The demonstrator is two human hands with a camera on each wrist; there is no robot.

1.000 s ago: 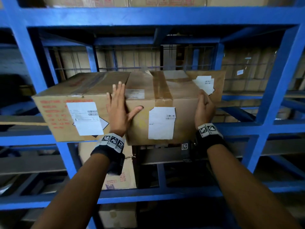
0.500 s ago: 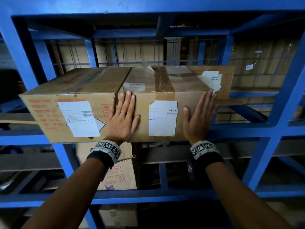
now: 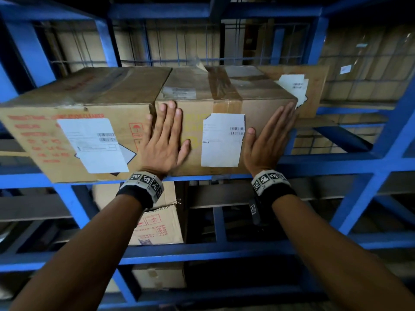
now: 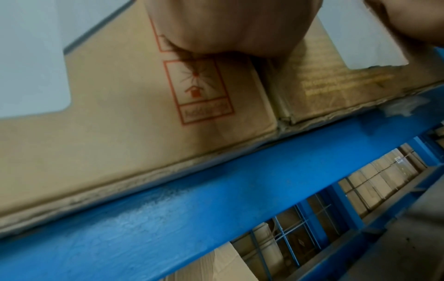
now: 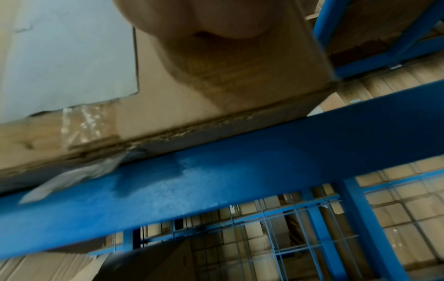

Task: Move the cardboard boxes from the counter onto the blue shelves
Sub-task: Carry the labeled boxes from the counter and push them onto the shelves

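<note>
Head view both flat palms on box, wrist views beam

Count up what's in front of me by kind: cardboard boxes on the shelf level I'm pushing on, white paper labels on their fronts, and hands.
Cardboard boxes on that level: 3, left box, middle box, right box
White labels on their fronts: 3
Hands: 2, left hand, right hand, both flat on the middle box
Total: 8

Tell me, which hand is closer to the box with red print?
Left. The left hand presses the taped box right beside the red-print box; the right hand presses near its far edge.
</note>
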